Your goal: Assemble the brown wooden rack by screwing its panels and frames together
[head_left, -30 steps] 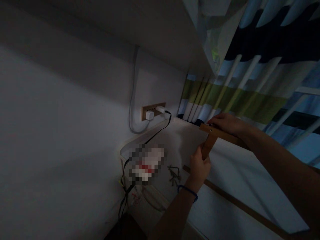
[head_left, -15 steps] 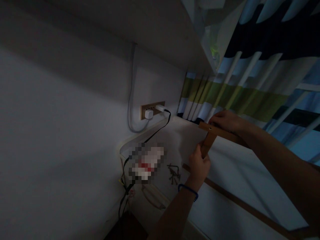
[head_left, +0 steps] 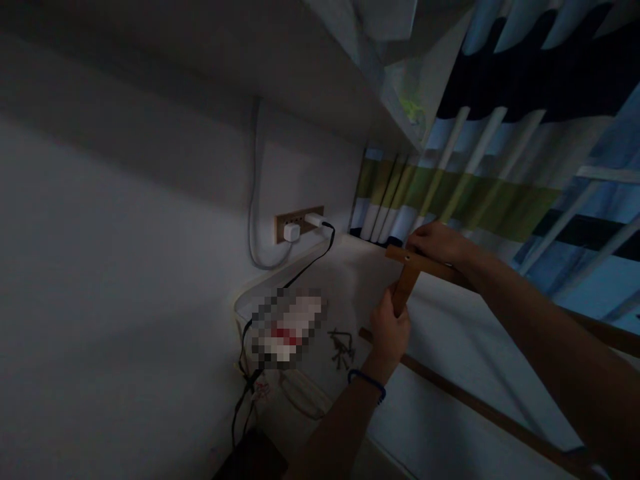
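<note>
A person's left hand (head_left: 390,330) grips a short wooden piece (head_left: 407,285) meeting a longer wooden bar (head_left: 433,267) above the white surface (head_left: 345,280); the right hand (head_left: 437,241) curls at the bar, its hold unclear, with screws (head_left: 342,353) beside a pixelated red-and-white object (head_left: 290,327)

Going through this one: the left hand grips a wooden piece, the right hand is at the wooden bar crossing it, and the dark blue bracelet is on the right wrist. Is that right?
Not quite: the head view shows the dark blue bracelet on the left wrist. The left hand grips a wooden piece, and the right hand is at the wooden bar crossing it.
</note>
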Motion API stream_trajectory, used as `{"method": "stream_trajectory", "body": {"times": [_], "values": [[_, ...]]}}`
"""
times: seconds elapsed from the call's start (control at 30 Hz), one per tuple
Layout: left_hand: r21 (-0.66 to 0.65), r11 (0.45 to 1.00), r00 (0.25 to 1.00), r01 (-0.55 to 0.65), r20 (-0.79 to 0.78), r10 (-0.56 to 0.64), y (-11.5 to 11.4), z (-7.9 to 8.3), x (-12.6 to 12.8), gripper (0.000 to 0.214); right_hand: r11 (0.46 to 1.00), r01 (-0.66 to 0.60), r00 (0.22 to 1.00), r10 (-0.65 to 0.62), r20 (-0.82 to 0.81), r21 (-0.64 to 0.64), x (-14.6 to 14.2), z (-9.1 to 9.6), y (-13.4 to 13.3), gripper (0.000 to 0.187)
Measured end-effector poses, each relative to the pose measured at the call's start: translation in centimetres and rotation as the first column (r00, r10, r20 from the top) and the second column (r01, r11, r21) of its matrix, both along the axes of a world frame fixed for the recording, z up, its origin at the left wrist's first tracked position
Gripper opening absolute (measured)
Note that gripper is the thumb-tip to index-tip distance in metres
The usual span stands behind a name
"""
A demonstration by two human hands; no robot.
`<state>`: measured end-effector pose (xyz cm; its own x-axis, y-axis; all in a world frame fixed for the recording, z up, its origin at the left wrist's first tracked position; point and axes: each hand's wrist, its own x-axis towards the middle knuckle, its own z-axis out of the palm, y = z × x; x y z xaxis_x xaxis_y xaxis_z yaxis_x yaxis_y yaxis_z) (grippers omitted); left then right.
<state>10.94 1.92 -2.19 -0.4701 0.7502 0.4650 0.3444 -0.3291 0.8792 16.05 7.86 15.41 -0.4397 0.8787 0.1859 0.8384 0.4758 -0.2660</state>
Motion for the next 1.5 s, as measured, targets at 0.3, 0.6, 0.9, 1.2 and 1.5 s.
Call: {"method": "stream_trajectory", "body": {"times": [0.3, 0.6, 0.9, 1.2, 1.5], "values": [[-0.145, 0.983, 0.906, 0.109, -0.392, -0.159, -6.6, 0.0, -4.9, 0.064, 1.000, -0.016, 0.998, 0.015, 0.062, 0.023, 0.0, 0.0, 0.3, 0.023], [-0.108, 0.989, 0.595, -0.100, -0.804, -0.028, -14.5, -2.4, -10.7, 0.029, 0.999, 0.004, 0.999, -0.006, 0.051, 0.038, 0.0, 0.0, 0.2, 0.025], [-0.069, 0.994, 0.287, -0.088, -0.957, -0.040, -11.5, -4.3, -7.8, 0.012, 0.998, 0.008, 0.998, -0.011, 0.063, 0.055, 0.0, -0.1, 0.1, 0.027], [-0.236, 0.969, 0.171, -0.071, -0.960, -0.221, -11.2, -3.0, -7.4, 0.008, 0.998, 0.013, 0.997, -0.017, 0.071, 0.058, -0.1, -0.1, 0.0, 0.027], [-0.252, 0.967, 0.164, -0.046, -0.956, -0.242, -11.3, -3.0, -6.9, 0.006, 0.998, 0.032, 0.996, -0.036, 0.086, 0.050, 0.1, 0.1, 0.4, 0.026]]}}
